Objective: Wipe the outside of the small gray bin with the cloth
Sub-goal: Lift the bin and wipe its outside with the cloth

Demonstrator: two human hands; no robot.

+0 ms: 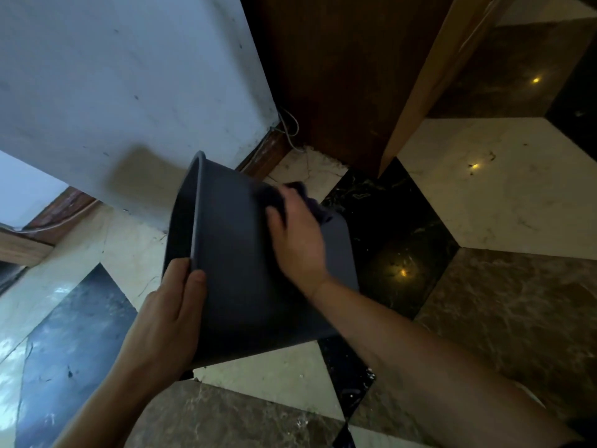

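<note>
While the right hand (298, 236) pressed a dark cloth (308, 202) flat against the upper side wall, the left hand (168, 313) was closed on the rim of the small gray bin (239, 279), thumb outside. The bin was held tilted, mouth leftward, above the marble floor (484, 195) near a white wall (129, 76). Judged light, stiff and smooth, it was best gripped at the rim.

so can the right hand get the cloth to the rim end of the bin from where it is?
Probably yes. The right hand presses the cloth on the bin wall, which is bare up to the rim; only the left hand, gripping the rim's near part, blocks a patch.
</note>
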